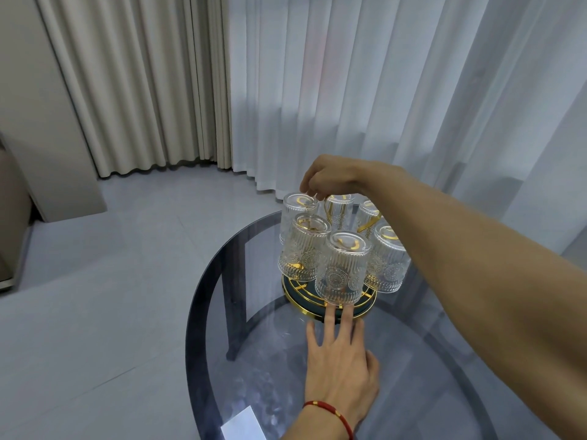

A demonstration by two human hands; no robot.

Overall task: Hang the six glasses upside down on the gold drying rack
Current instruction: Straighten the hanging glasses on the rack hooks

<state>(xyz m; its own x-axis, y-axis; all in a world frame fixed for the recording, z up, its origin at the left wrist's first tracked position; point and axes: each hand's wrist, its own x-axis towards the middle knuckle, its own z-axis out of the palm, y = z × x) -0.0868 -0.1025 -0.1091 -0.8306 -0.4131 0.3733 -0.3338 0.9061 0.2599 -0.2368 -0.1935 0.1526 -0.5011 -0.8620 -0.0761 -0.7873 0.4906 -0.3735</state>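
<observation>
Left hand (341,360): laid flat on the round glass table (222,312), fingers spread and holding nothing, the two longest fingertips pressed to the rim of the gold drying rack (330,308), apparently to brace its base against sliding or turning. A red cord bracelet (330,411) circles that wrist. Six glasses, ribbed and clear, all inverted on the rack's gold prongs and tilted outward: nearest glass (341,268) just above the braced fingertips; the others ringed behind it. Right hand (330,177): reaches over the far side, fingers curled narrow at the rack's top handle beside the far-left glass (300,206); whether it grips the handle cannot be told. Hanging looks complete.
</observation>
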